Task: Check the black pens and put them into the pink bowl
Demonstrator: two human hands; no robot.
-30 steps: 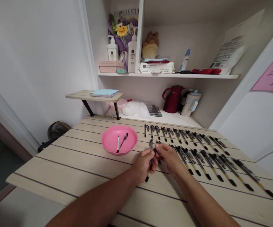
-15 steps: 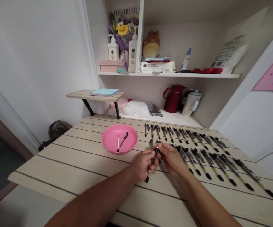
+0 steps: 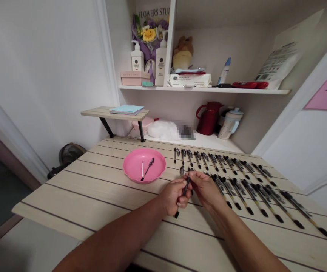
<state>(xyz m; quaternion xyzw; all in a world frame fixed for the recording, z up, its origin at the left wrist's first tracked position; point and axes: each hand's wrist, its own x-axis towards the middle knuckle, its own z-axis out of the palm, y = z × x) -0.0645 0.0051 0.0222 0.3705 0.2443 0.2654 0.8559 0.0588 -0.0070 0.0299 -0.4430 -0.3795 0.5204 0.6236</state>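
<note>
Left hand (image 3: 174, 197): one, fingers curled and thumb closed down, gripping a slim black pen (image 3: 185, 187), which slants away above the wooden table. Right hand (image 3: 204, 187): one, thumb and fingertips drawn together, pinching the same pen at its far end; finer detail there is too small to tell.

Dark, glossy pen cap (image 3: 182, 171): one, just beyond the hands.

Round, scallop-edged pink bowl (image 3: 129, 166): one, to the left of the hands, containing a thin white rod with a dark tip (image 3: 142, 170) and a black pen with a clear-looking cap (image 3: 148, 168), lying apart.

Back row of small black pens and parts (image 3: 204, 161): slanted, ranged across the table. Front row of black pens with yellowish sections (image 3: 261, 194): near the right hand, extending rightward.

Pale, plank-patterned wooden table (image 3: 75, 196): one, dark-lined, beneath all the above.

Glossy dark-red jug (image 3: 208, 120): one, behind the table, beside a pale, speckled, handled tumbler (image 3: 228, 126).
</note>
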